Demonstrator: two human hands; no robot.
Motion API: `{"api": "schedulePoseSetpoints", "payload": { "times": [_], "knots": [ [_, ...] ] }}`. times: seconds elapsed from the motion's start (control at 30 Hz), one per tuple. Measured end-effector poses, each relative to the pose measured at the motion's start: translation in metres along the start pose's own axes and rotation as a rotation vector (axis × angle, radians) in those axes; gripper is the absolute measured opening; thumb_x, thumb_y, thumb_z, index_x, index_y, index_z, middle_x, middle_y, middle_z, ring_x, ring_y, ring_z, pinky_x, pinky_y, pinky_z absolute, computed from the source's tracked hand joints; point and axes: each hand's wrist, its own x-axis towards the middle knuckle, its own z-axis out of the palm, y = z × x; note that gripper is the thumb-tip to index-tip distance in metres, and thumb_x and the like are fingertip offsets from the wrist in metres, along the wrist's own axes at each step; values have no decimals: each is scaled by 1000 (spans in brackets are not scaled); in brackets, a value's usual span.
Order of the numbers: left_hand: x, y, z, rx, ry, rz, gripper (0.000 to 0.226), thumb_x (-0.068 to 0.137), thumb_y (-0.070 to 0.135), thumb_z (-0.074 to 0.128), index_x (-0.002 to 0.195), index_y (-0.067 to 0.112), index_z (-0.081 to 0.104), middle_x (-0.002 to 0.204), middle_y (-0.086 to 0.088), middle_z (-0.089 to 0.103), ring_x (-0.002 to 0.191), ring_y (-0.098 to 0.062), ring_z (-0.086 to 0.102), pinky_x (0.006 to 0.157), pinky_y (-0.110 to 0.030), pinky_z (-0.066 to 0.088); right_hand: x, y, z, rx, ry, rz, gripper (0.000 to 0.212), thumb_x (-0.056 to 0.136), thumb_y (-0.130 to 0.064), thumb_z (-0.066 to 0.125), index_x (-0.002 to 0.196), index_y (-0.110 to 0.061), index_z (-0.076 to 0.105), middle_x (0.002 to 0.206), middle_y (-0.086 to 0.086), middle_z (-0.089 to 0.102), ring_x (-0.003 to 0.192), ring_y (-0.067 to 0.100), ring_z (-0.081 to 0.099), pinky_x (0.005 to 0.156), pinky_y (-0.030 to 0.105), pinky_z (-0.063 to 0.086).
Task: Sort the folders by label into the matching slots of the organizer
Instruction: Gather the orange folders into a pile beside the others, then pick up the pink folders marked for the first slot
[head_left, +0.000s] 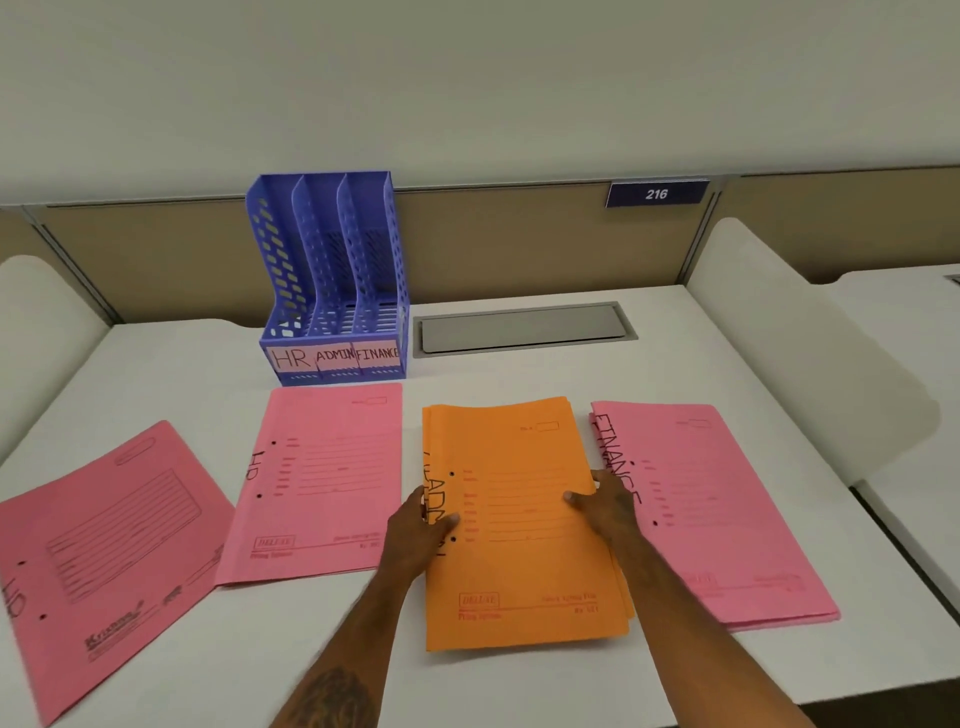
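both hands (415, 530) (605, 501) grip the orange admin folder's (519, 561) side edges.

One camera on the person's head looks forward and down, close over the white worktop (519, 374), with the far wall (467, 78) at the top.
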Motion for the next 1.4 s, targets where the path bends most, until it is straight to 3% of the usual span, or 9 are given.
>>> {"api": "schedulePoseSetpoints", "payload": {
  "times": [0.2, 0.43, 0.63, 0.73, 0.8, 0.9, 0.97, 1.13, 1.4],
  "knots": [
    [19, -16, 12, 125, -22, -38, 40, 83, 28, 77, 119, 17, 62, 108, 0, 73, 95, -17, 69, 85, -35, 57, 6, 6, 7, -154, -2, -22, 40, 87, -22, 71, 119, -4, 56, 117, 12, 60, 89, 20, 51, 70, 28, 43],
    [80, -99, 26, 162, -31, -64, 61, 63, 73, 66, 114, 40, 57, 107, 3, 68, 95, -16, 69, 82, -42, 60, 6, 5, 18, -331, 89, -29, 42, 82, -32, 74, 109, -4, 58, 106, 14, 64, 90, 29, 63, 71, 35, 55],
    [92, -106, 29, 153, -25, -74, 61, 61, 75, 67, 112, 43, 57, 108, 4, 67, 94, -15, 69, 82, -43, 60, 4, -1, 24, -501, 141, -32, 44, 84, -35, 72, 108, -2, 58, 111, 16, 60, 93, 28, 62, 71, 32, 53],
    [62, -62, 18, 173, -29, -84, 53, 65, 68, 71, 110, 43, 57, 113, 2, 65, 100, -16, 67, 88, -43, 57, 2, -3, 25, -624, 147, -58, 44, 87, -38, 68, 112, -4, 56, 113, 14, 60, 97, 26, 61, 75, 30, 53],
    [42, -32, 9, 217, -23, -85, 59, 78, 51, 74, 129, 30, 52, 127, -3, 54, 116, -23, 58, 97, -37, 48, 2, -4, 27, -742, 156, -88, 41, 90, -37, 63, 116, -7, 53, 115, 12, 60, 100, 24, 60, 79, 30, 54],
    [33, -18, -6, 266, 31, -107, 81, 86, 46, 70, 150, 14, 33, 147, -12, 40, 133, -29, 44, 109, -43, 40, 0, -12, 38, -785, 223, -133, 38, 91, -30, 58, 124, -10, 50, 119, 9, 58, 106, 25, 57, 76, 30, 53],
    [31, -16, -22, 305, 69, -79, 81, 88, 47, 67, 151, 13, 30, 153, -12, 34, 139, -29, 37, 113, -44, 34, -2, -25, 47, -739, 211, -201, 47, 93, -34, 56, 132, -11, 44, 127, 11, 53, 114, 27, 51, 77, 33, 52],
    [27, -23, -80, 567, 211, 11, 91, 90, 54, 60, 156, 15, 11, 163, -11, 16, 148, -32, 18, 116, -52, 25, -16, -67, 88, -688, 98, -452, 69, 96, -53, 42, 151, -16, 22, 159, 15, 17, 147, 32, 12, 107, 45, 36],
    [25, -63, -173, 863, 235, 45, 94, 93, 66, 38, 155, 19, -15, 163, -10, -19, 150, -30, -17, 119, -55, -1, -50, -105, 180, -772, -10, -695, 97, 74, -80, -4, 154, -26, 3, 160, 15, -10, 147, 35, -10, 114, 56, 15]
  ]
}}
